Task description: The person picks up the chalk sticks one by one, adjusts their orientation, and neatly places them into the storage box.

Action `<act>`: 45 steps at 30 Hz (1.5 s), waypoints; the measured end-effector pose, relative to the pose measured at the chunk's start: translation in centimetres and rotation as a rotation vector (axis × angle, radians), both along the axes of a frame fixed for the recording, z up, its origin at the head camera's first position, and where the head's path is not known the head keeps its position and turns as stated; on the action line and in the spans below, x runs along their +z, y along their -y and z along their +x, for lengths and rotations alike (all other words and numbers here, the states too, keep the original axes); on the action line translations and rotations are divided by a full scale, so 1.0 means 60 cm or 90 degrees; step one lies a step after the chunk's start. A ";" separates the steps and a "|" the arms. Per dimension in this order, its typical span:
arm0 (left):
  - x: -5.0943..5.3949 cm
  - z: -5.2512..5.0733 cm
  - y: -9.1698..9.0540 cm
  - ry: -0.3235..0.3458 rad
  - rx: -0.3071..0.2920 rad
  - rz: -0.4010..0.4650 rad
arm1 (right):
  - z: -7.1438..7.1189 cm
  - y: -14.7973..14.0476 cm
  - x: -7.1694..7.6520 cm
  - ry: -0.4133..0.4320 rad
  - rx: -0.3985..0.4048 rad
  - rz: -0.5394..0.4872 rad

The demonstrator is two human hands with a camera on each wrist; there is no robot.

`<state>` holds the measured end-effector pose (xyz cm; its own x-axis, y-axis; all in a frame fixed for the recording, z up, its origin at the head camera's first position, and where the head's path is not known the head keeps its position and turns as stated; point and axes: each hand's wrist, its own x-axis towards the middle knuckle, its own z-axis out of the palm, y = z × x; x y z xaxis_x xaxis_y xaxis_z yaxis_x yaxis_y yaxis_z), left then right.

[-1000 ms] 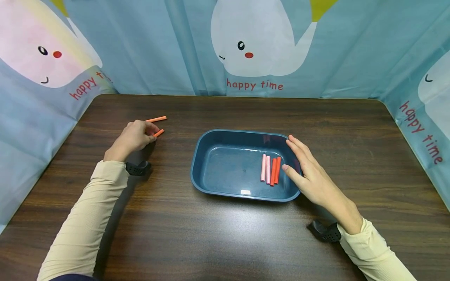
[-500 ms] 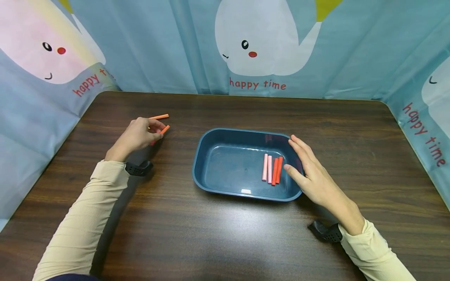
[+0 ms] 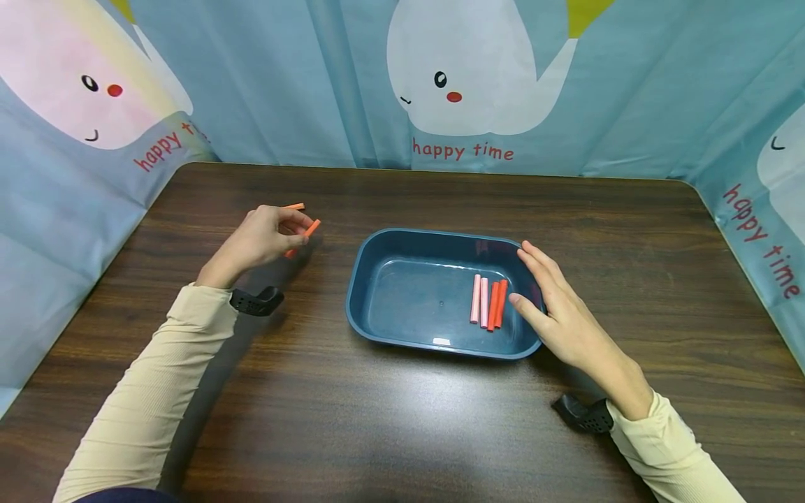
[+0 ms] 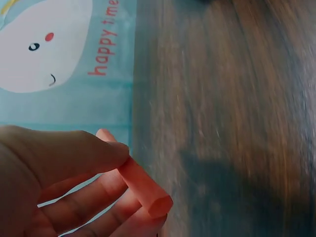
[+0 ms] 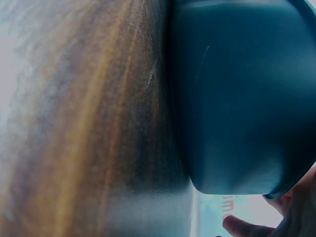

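Between thumb and fingers, the left hand (image 3: 260,236) pinches an orange stick (image 3: 312,227) above the table; the left wrist view shows the stick (image 4: 144,188) under the thumb. Another orange stick (image 3: 295,206) lies behind that hand, partly hidden by it. The right hand (image 3: 569,318) rests with extended fingers on the right rim of a blue tray (image 3: 402,342). Two pink sticks (image 3: 475,299) and two red sticks (image 3: 500,304) lie side by side in the tray's right part. In the right wrist view the tray's outer wall (image 5: 242,98) fills much of the picture.
The dark wooden table (image 3: 402,426) extends around the tray. Behind it and along its sides hangs a blue curtain (image 3: 264,84) printed with whales. Each wrist wears a black band (image 3: 256,302).
The left hand has moved slightly right and away from the table's left side, carrying the pinched orange stick. The right hand stays on the tray rim; the head view has shifted a little.
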<state>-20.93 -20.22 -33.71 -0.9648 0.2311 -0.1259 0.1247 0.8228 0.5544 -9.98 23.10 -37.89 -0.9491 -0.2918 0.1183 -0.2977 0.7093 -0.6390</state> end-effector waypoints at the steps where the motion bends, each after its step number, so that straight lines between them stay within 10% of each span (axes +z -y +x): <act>1: 0.002 0.001 -0.002 -0.001 -0.001 0.006 | 0.000 0.000 0.000 0.000 0.000 0.000; 45: 0.060 0.043 -0.131 0.117 -0.106 0.167 | -0.001 0.001 0.000 -0.007 -0.002 0.009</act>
